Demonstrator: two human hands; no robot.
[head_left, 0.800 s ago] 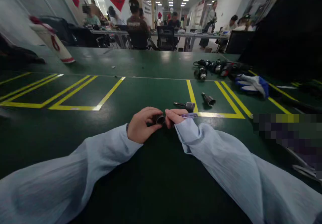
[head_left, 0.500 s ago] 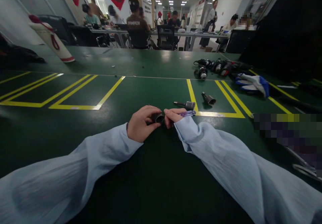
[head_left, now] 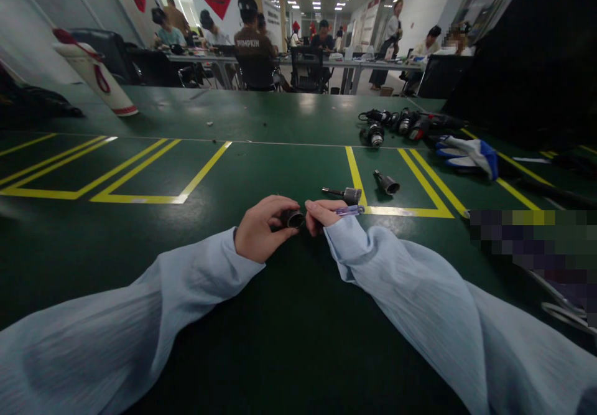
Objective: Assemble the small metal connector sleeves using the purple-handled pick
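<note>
My left hand (head_left: 260, 231) rests on the green table (head_left: 280, 340) with its fingers curled round a small dark metal ring-shaped part (head_left: 295, 218). My right hand (head_left: 321, 214) is closed round a purple pen-like tool (head_left: 349, 210), and its fingertips meet the ring part. Just beyond my right hand lies a metal bit with a thin shaft (head_left: 344, 193). A second short metal socket (head_left: 387, 183) lies inside the yellow-lined box to the right.
Dark tool parts (head_left: 387, 124) are heaped at the back right beside a white and blue glove (head_left: 466, 152). A white and red cylinder (head_left: 96, 76) stands at the back left. Yellow tape lines (head_left: 140, 181) mark the table. Several people sit at desks behind.
Both hands have stayed nearly still; the purple tool and the ring shifted only slightly.
</note>
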